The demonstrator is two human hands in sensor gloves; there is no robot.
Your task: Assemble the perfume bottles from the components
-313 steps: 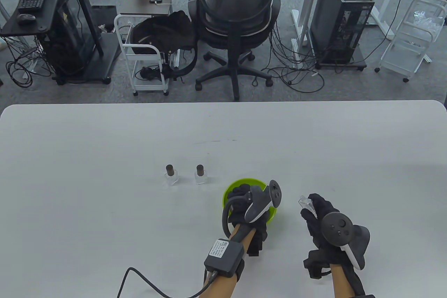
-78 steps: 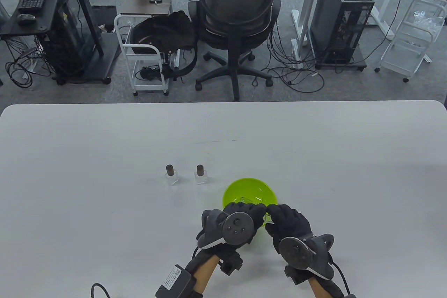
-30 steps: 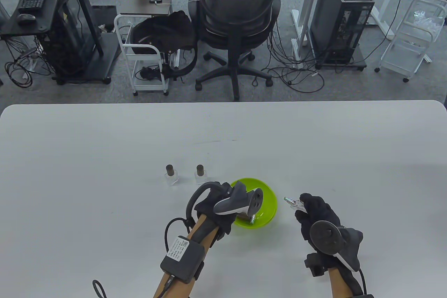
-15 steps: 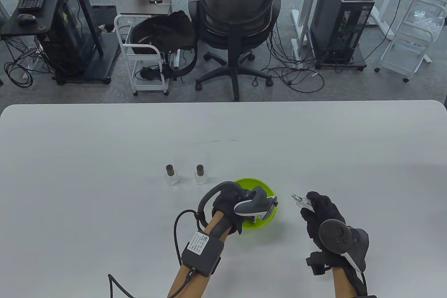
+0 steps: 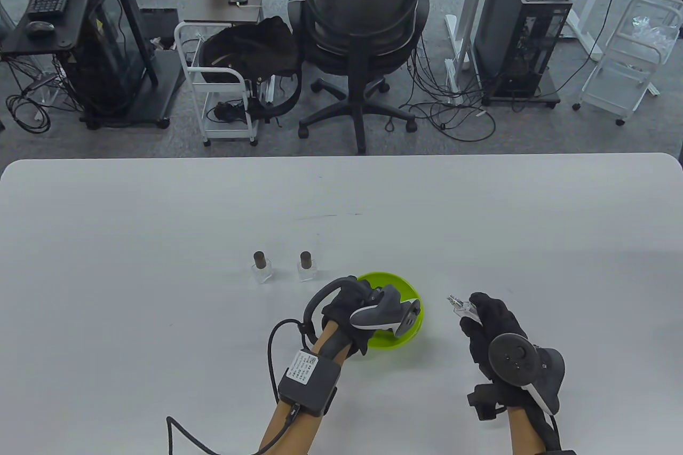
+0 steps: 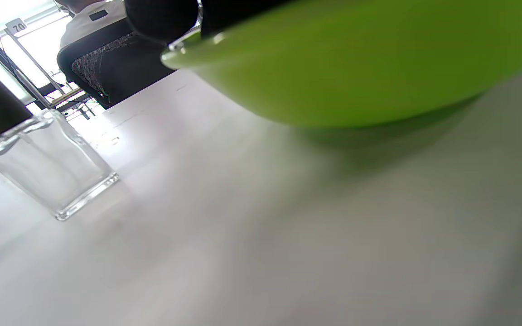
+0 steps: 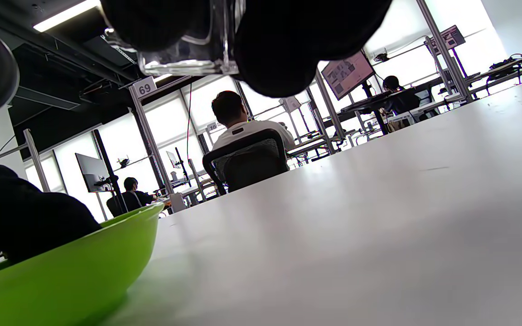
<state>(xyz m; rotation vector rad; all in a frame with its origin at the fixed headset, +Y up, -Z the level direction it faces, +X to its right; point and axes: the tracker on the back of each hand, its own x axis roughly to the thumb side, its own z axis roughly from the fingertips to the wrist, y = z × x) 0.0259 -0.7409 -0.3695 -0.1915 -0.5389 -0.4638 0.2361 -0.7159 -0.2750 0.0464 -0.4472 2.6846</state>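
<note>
On the table (image 5: 160, 209) before me, two capped bottles stand side by side, the left bottle (image 5: 261, 268) near the right bottle (image 5: 307, 266). The bowl (image 5: 411, 292) sits just right of and nearer to me than the right bottle. My left hand (image 5: 349, 311) reaches into the bowl from its left side. My right hand (image 5: 488, 327) is right of the bowl, apart from it, holding an uncapped bottle (image 5: 463, 307) above the table. An office chair (image 5: 363, 23) stands beyond the far edge.
</note>
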